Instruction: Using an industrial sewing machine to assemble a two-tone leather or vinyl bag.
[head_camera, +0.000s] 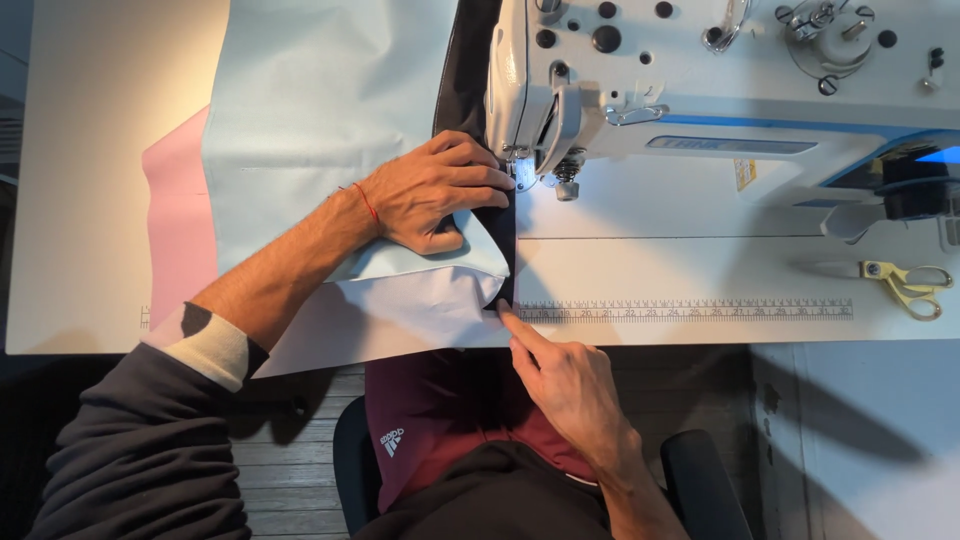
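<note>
Fabric: pale blue cloth (320, 110) lies spread over the white tabletop (100, 200), its near edge folded over by the machine; a dark strip (506, 250) runs along that edge, from under the presser foot toward the person.
Left hand: the left hand (435, 190) lies flat on the pale blue cloth just left of the needle, fingers (480, 175) stretched out and pressing down, tips touching the dark strip; nothing is gripped. A thin red cord circles the wrist.
Right hand: the right hand (570, 385) reaches up from the tabletop's near edge, its forefinger extended and touching the lower end of the dark strip, the other fingers loosely curled; whether it pinches the cloth cannot be told.
Machine: a white sewing machine (700, 70) stands on the tabletop, its presser foot (522, 172) right beside the left hand's fingertips.
Ruler: a printed ruler strip (690, 310) runs along the tabletop's front edge, starting just right of the forefinger.
Pink sheet: pink cloth (180, 220) shows from under the pale blue cloth at the left.
Scissors: yellow-handled scissors (895, 280) lie at the far right, well apart from both hands.
Lap: maroon shorts (430, 410) and a dark chair (700, 485) show below the tabletop.
</note>
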